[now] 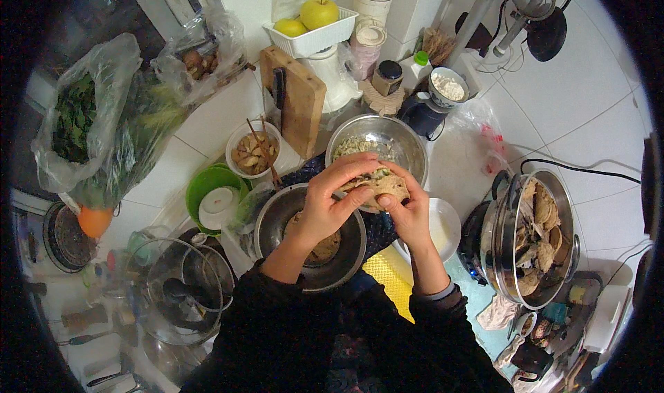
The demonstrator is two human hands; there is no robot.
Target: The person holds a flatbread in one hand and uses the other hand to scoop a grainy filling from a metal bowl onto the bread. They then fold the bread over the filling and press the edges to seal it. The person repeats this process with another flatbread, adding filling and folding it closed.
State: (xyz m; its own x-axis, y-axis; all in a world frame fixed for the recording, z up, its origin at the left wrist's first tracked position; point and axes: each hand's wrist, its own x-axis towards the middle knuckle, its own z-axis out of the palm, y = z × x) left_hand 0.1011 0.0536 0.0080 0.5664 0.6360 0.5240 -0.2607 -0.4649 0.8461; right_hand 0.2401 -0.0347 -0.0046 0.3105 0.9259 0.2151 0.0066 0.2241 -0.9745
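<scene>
My left hand [330,198] and my right hand [413,217] meet in the middle, both closed around a piece of brownish dough [387,185]. Some pale green, chopped filling shows at its upper edge, and my thumbs press its near side. Just beyond the hands stands a steel bowl [416,138] with more chopped filling [363,145] in it. Below my left wrist, a second steel bowl [270,244] has a lump of brown dough [325,249] inside, partly hidden by the wrist. A white dish [448,221] sits beside my right hand.
At the right, a steamer pot [499,268] contains several brown shaped dough pieces [543,255]. A white bowl [235,132] with chopsticks and a green basin [196,198] stand to the left. Behind are a cutting board [297,103], a yellow-apple basket [332,35] and a flour bowl [448,87].
</scene>
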